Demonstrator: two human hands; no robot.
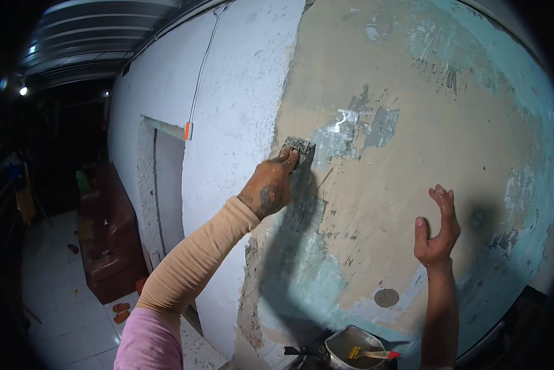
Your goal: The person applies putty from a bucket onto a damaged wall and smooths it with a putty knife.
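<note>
A flat, crusted scraper sits against the patchy beige wall, beside the white section's ragged edge. The left hand is closed around it, fingers hiding part of it from me. That arm reaches up and forward in a tan sleeve, its shadow falling down the wall. The right hand is raised, half open and holding nothing, fingers bent. Below, a brush lies across a pot; off left, a dark red sofa stands on floor tiles.

The wall is matt, scraped plaster; the tool looks crusted; wrinkled cloth sleeve; glossy floor tiles; ridged metal roof.
</note>
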